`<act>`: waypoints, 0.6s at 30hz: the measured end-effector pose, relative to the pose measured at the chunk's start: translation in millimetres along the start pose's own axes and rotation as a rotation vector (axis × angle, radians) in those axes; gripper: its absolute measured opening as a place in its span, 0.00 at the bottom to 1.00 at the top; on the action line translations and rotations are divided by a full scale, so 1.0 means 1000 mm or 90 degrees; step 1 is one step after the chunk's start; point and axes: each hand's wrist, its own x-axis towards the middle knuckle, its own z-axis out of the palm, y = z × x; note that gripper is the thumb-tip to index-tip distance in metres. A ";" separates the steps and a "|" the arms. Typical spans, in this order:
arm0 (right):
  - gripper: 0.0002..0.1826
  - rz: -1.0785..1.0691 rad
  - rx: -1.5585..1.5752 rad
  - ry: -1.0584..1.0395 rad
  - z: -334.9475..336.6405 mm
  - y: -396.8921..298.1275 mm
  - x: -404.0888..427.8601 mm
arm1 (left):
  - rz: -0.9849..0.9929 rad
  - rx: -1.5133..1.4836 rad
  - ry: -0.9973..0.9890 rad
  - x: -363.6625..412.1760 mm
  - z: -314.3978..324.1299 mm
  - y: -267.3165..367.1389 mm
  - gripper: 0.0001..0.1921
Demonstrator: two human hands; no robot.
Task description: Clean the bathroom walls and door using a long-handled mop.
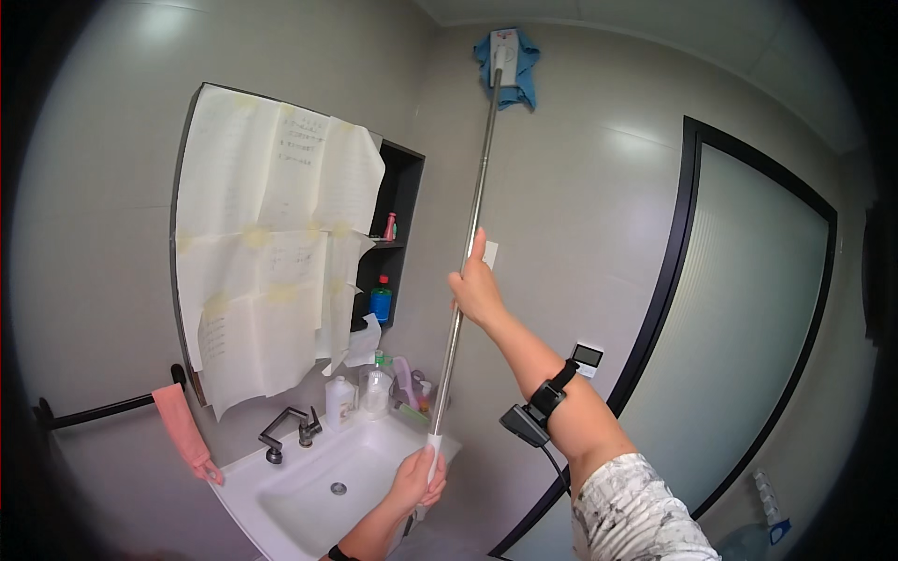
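A long metal telescopic pole runs up from the sink's edge to high on the tiled wall. My left hand grips its white lower handle beside the basin. Farther up, my right hand is closed around the metal shaft, its index finger pointing up along it. At the top, a white flat mop head lies against the wall below the ceiling, with a blue cloth under it and sticking out around its sides. A black strapped device sits on my right forearm.
A white sink with a dark faucet is at lower left. Paper sheets cover the mirror cabinet. Bottles stand on the sink's back corner. A pink cloth hangs on a black rail. A black-framed frosted glass door is at right.
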 end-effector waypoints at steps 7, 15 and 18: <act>0.50 0.032 -0.025 -0.077 0.023 0.013 0.015 | -0.046 -0.045 -0.029 0.017 0.012 -0.014 0.24; 0.44 0.153 0.065 -0.132 0.005 0.021 -0.020 | -0.092 -0.182 -0.090 0.021 0.037 -0.064 0.26; 0.42 0.146 0.007 -0.132 -0.024 0.023 -0.038 | -0.097 -0.199 -0.109 0.025 0.070 -0.081 0.27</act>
